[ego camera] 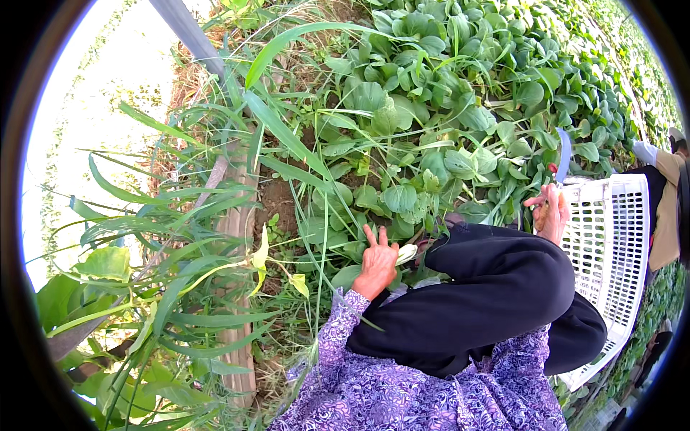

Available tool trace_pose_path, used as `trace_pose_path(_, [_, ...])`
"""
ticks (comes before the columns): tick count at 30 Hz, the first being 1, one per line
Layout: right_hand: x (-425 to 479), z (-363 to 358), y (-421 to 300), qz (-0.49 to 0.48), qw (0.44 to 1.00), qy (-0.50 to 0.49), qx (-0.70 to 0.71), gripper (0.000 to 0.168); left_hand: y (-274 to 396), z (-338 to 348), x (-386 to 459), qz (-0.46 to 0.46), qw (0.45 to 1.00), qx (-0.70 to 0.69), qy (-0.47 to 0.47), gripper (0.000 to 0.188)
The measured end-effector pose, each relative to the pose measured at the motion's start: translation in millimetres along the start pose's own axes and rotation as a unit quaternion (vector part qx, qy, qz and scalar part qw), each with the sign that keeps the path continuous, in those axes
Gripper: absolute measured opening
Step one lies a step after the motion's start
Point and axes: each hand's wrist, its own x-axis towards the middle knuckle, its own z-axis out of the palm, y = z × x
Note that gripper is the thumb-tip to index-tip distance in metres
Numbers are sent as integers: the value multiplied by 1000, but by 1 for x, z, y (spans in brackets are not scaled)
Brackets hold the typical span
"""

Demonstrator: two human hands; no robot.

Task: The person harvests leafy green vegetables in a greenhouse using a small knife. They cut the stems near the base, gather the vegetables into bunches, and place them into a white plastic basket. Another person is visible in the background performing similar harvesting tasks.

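My left hand is low among the leaves, in front of my bent knees. It is around a bok choy plant whose pale stem base sticks out beside the thumb; the palm hides the grip itself. Out past my knee, my right hand holds a knife with a curved blade pointing away from me. The fingers cover most of its handle. Broad-leaved bok choy plants grow in front of me, some leaves pitted with small holes.
A white slatted plastic basket stands at my right side. Along the left run a wooden board and tall grass, with a grey pole beyond. Grass blades arch across the view. Another person's sleeve shows at the right edge.
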Motion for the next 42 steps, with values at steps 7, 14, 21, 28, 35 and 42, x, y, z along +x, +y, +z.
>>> trace_pose_path(7, [-17,2,3,8,1000,-9,-10,24,18,16,-5,25,1000,4,-7,47])
trace_pose_path(14, [-25,13,-20,19,988,-135,-78,20,9,-44,0,-22,990,-78,111,63])
trace_pose_path(21, [-16,137,1,16,740,-616,-270,30,-57,-44,10,-141,990,-2,-4,55])
trace_pose_path(28, [-30,177,144,-91,580,-743,-322,35,-78,-28,-33,-128,989,-59,-36,61])
trace_pose_path(35, [-50,184,196,-315,645,-667,-200,28,-58,-7,-22,-140,989,-50,-14,59])
trace_pose_path(42, [-52,203,245,-370,643,-627,-235,33,-44,-2,-21,-142,988,-60,-8,72])
